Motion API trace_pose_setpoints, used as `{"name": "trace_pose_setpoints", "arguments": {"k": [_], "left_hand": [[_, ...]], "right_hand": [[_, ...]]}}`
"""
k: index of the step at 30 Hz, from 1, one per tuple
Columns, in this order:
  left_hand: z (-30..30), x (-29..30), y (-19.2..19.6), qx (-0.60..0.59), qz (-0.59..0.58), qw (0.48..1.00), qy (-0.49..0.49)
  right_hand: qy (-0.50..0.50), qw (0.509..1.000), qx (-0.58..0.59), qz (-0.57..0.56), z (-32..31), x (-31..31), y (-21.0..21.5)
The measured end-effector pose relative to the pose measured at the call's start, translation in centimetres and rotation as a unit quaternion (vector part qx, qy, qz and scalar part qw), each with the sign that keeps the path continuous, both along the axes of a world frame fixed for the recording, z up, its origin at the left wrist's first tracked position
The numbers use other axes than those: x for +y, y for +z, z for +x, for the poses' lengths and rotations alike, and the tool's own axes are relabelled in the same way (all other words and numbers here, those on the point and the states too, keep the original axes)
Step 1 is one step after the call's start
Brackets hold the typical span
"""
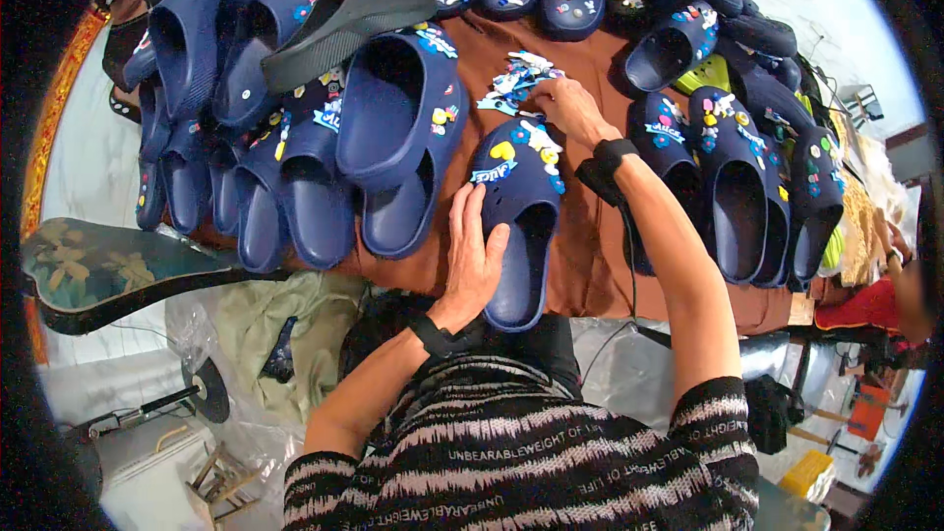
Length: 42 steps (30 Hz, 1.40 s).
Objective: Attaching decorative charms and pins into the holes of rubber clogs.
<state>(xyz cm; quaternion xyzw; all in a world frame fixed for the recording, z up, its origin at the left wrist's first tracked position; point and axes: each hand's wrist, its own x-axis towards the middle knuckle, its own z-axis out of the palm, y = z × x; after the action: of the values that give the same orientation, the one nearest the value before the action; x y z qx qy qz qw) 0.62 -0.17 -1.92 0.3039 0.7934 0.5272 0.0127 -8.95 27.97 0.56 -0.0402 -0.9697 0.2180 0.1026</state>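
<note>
A navy blue clog point(524, 206) lies on the brown cloth in front of me, toe pointing away. Its upper carries a yellow heart, a white figure and blue and white shoe charms. My left hand point(475, 254) grips the clog's left side, with the fingers along the outside and the thumb over the edge of the opening. Just past the toe is a small heap of loose shoe charms point(513, 81) in white and blue. My right hand point(572, 110) reaches to the right side of this heap, its fingers curled in a pinch; their tips and whatever they hold are hidden.
Decorated navy clogs point(320, 202) crowd the left, some stacked, with a black clog point(349, 28) on top. More clogs point(739, 202) line the right and far edges of the brown cloth point(595, 261). A cable point(631, 261) hangs from my right wristband. Another person's arm point(893, 246) shows far right.
</note>
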Motion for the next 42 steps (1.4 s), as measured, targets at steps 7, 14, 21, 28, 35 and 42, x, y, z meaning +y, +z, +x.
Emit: {"name": "trace_pose_setpoints", "arguments": {"k": [7,14,21,28,35,42], "left_hand": [[0.3,0.2,-0.3,0.006,0.005,1.000,0.024],[0.4,0.2,-0.3,0.000,0.003,1.000,0.023],[0.4,0.1,-0.4,0.011,-0.005,1.000,0.021],[0.4,0.2,-0.4,0.002,0.000,1.000,0.015],[0.3,0.0,-0.6,0.001,-0.012,1.000,0.020],[0.4,0.1,-0.1,-0.024,0.001,1.000,0.016]], "right_hand": [[-0.008,0.998,-0.054,0.018,-2.7,-0.5,-1.6],[-0.004,0.998,-0.020,0.060,-3.1,-0.9,-1.3],[-0.011,0.997,-0.022,0.076,-3.1,-1.0,-1.7],[-0.077,0.987,0.049,-0.132,-1.5,0.1,-0.6],[0.096,0.944,-0.113,-0.294,2.3,-1.3,6.3],[0.240,0.921,-0.291,-0.101,4.7,-6.0,7.6]]}}
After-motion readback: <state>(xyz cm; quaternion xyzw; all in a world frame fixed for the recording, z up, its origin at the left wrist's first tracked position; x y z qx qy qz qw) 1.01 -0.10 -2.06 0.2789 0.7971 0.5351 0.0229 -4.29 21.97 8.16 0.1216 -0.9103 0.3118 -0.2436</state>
